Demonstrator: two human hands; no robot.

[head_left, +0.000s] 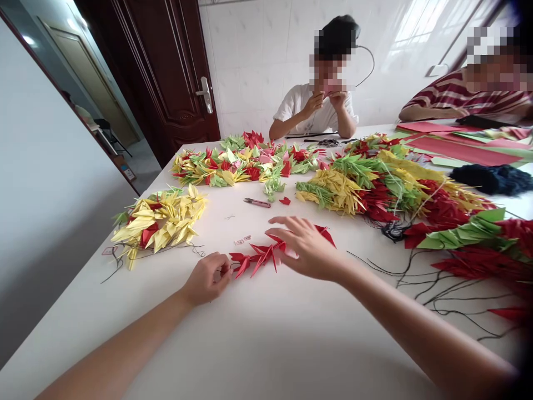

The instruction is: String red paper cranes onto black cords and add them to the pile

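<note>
- Grip of the left hand is curled, fingertips together at the near end of a strand of red paper cranes; whether it pinches a thread there, I cannot tell.
- Right hand lies open, fingers spread, over the far end of that strand, on the white worktop.
- Small paper tags sit just beyond the strand, and a pink-handled cutter lies farther off.
- Yellow paper cranes lie to the left; mixed cranes lie at the far side.
- Long bundled crane strands with loose black threads spread right.
- Across the worktop, a co-worker's hands are raised, holding something pink.
</note>
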